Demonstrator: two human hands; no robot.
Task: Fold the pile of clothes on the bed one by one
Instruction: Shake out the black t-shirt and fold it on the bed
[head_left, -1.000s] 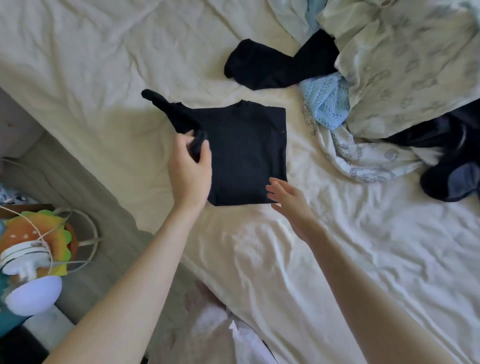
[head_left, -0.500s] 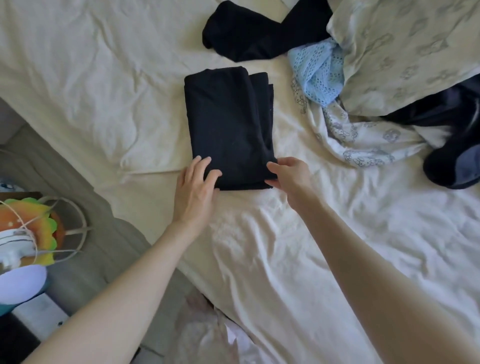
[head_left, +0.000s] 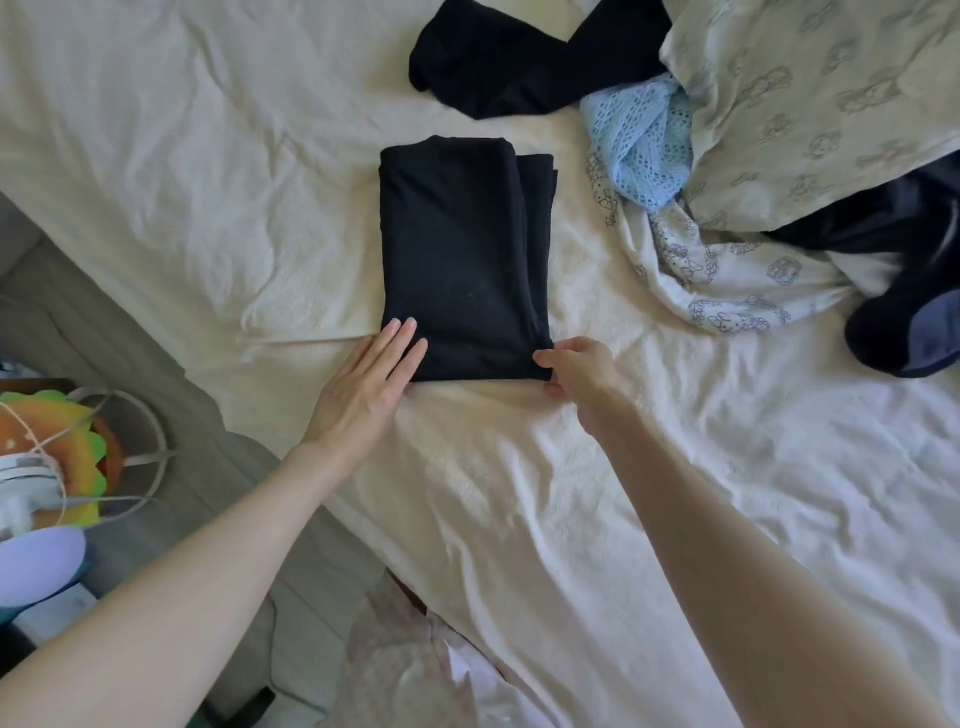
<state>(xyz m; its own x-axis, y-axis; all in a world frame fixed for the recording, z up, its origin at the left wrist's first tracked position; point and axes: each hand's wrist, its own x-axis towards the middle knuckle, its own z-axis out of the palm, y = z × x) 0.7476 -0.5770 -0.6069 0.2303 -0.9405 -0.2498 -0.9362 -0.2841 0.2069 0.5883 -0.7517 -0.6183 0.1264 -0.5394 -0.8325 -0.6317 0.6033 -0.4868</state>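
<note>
Rumpled cream bedsheet (head_left: 675, 467) fills my view, folded black knit garment (head_left: 462, 254) lying mid-bed, my left hand (head_left: 363, 387) flat against its near corner, right hand (head_left: 582, 371) pinching the other, unfolded clothes pile (head_left: 753, 156) beyond.

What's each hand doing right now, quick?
Left hand: open, straight fingers resting on the near left corner of the folded black garment.
Right hand: pinching the garment's near right corner.
</note>
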